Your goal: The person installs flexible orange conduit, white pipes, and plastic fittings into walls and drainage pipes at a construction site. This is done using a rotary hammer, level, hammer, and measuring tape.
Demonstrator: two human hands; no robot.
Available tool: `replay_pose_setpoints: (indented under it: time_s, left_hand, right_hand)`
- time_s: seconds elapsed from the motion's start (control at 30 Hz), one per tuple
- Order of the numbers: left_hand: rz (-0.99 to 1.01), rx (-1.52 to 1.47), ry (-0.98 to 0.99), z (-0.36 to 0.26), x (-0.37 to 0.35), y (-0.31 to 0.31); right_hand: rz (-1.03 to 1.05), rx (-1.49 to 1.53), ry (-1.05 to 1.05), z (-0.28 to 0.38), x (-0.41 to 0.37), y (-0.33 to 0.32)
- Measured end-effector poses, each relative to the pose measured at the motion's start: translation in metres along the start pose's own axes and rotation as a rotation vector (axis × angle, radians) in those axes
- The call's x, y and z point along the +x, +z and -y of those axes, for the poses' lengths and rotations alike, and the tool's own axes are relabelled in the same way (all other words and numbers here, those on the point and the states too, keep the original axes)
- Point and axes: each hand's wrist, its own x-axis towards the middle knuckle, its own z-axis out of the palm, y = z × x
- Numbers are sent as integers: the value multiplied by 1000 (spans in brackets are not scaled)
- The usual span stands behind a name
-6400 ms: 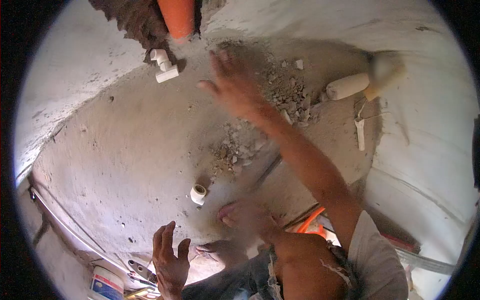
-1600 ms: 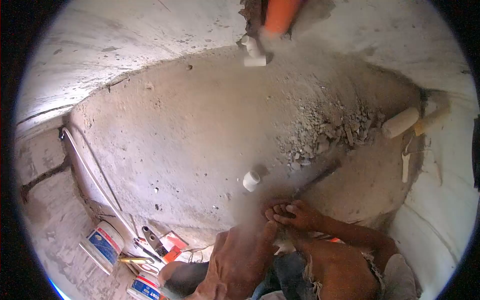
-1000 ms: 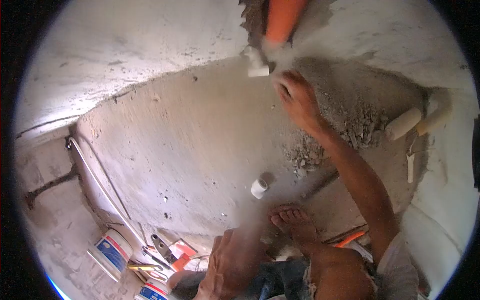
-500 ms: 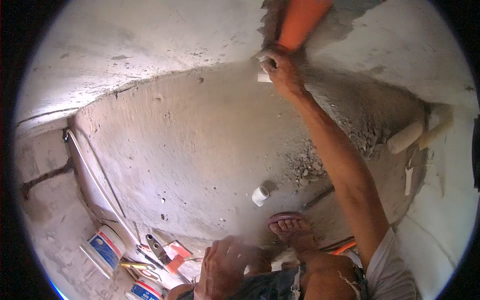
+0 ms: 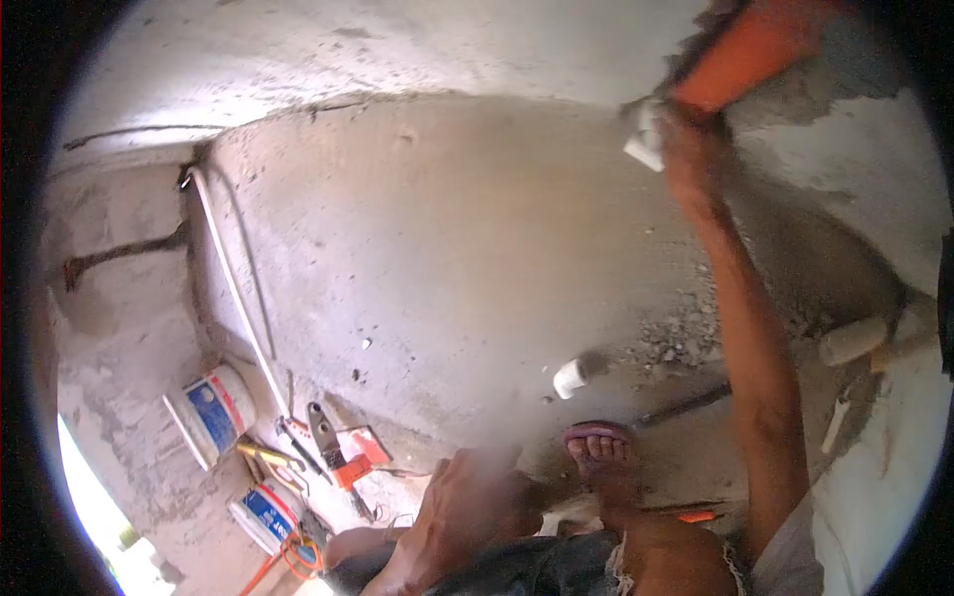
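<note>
My right hand (image 5: 694, 159) reaches to the upper right, its fingers closed round a white pipe fitting (image 5: 646, 149) at the lower end of an orange pipe (image 5: 745, 55) in the broken wall. My left hand (image 5: 462, 507) is low in the middle, over my bent leg; its fingers are smeared, and whether they hold anything is unclear. A separate white fitting (image 5: 570, 378) lies on the floor just above my sandalled foot (image 5: 602, 452).
Grey rubble (image 5: 686, 338) lies beside my right forearm. A long white pipe (image 5: 234, 288) leans at the left, near two white-and-blue buckets (image 5: 211, 415), a brush (image 5: 323, 432) and an orange-handled tool (image 5: 352, 471). A pale roller (image 5: 853, 342) lies far right.
The view has shifted, so the wall opening, orange pipe and my right hand appear farther right. My right hand still grips the white fitting; my left hand remains low by my leg.
</note>
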Motion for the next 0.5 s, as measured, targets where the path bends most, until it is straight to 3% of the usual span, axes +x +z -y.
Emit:
replay_pose_setpoints:
  time_s: [0.07, 0.13, 0.23, 0.33, 0.5]
  left_hand:
    - [16, 39, 4, 5, -3, 6]
    - [25, 128, 75, 19, -6, 15]
    - [-203, -24, 176, 19, -5, 12]
    - [0, -33, -39, 6, -7, 5]
    - [59, -41, -94, -1, -9, 2]
  right_hand:
    - [-264, -142, -209, -23, 4, 25]
    - [-222, 99, -129, -18, 5, 32]
    - [-282, 23, -168, -14, -1, 26]
    - [-299, -123, -190, -4, -4, 12]
    - [-324, -81, -240, -21, -1, 18]
